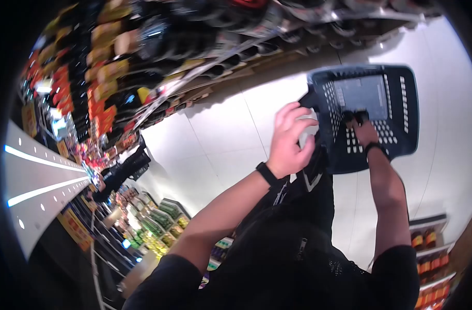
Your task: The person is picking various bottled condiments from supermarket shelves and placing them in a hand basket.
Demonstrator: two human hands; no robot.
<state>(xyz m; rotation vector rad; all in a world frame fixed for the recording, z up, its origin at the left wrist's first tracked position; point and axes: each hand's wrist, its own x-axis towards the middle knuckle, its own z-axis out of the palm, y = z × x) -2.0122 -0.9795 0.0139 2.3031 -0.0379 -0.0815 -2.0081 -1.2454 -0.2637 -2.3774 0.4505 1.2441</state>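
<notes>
A dark blue shopping basket point(411, 111) with slotted walls is at the upper right. My right hand point(366, 133) reaches down inside it, fingers closed on a small dark item point(361, 117) near the basket's bottom. Beside the basket's left rim is my left hand point(292, 138), its fingers and thumb curved around a pale, rounded thing point(307, 133) that I cannot make out. Both wrists wear black bands.
Shelves of bottles and packets point(107, 67) run along the upper left. Pale floor tiles point(220, 129) lie below them. Another person in dark clothes point(125, 173) is at the left, near produce crates point(161, 219). Orange-labelled jars point(432, 263) stand on shelves at the lower right.
</notes>
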